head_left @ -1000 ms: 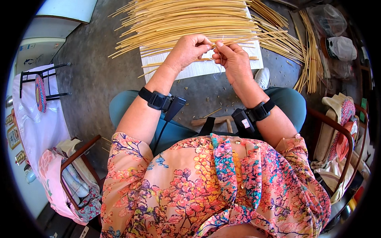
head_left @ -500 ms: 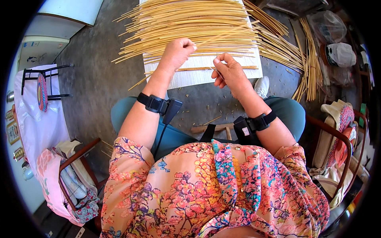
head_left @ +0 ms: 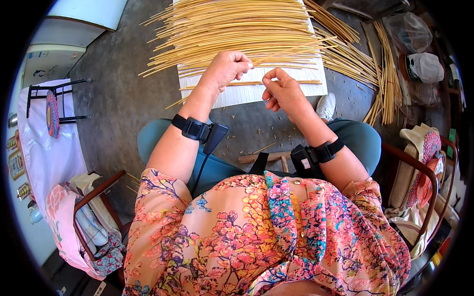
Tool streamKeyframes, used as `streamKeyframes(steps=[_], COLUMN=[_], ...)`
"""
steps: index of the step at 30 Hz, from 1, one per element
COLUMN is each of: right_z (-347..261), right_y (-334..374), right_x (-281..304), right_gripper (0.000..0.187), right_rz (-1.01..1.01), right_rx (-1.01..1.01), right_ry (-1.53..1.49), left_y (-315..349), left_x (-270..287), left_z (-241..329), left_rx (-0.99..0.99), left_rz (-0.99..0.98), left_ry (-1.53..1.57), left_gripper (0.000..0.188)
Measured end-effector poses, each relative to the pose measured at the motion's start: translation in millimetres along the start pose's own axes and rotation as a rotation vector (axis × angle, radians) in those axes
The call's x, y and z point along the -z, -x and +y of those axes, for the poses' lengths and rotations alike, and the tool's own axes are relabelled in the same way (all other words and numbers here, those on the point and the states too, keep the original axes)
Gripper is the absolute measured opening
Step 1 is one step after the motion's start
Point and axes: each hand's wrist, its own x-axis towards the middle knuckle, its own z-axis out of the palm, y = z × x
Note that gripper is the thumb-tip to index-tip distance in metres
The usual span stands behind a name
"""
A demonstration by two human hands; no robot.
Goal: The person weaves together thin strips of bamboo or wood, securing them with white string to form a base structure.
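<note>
Two bare hands over one white surface here, and way too many tan stalks to count: the main layer lies crosswise on it, ends poking past its left edge. A separate thin row lies near the surface's near edge; can't make out how many stalks are in it. Off to its right I count roughly three loose bunches. The left hand is over the middle of the surface, fingers bent, by one slanted stalk; can't tell if its grip is clamped on that one. Right hand is by the near edge, thumb and forefinger tips close, but whether they meet or pinch anything, no idea. Two black wristbands, one per arm, and one white shoe just off the surface's near right corner.
</note>
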Motion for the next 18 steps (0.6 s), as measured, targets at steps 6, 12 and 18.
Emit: streamKeyframes(steps=[6, 12, 18], right_z=[-0.9, 4.9, 4.5], right_y=[0.4, -1.0, 0.4], right_x=[-2.3, -1.8, -5.0], right_gripper=[0.013, 0.014, 0.012], right_rz=[0.022, 0.023, 0.029], right_rx=[0.017, 0.051, 0.048], right_ry=[0.030, 0.047, 0.063], left_y=[0.5, 1.5, 0.0], left_x=[-1.1, -1.6, -0.9], left_z=[-1.4, 0.8, -1.6], left_rx=[0.029, 0.061, 0.056], left_rz=[-0.069, -0.064, -0.077], left_ry=[0.106, 0.134, 0.145], left_gripper=[0.009, 0.010, 0.009])
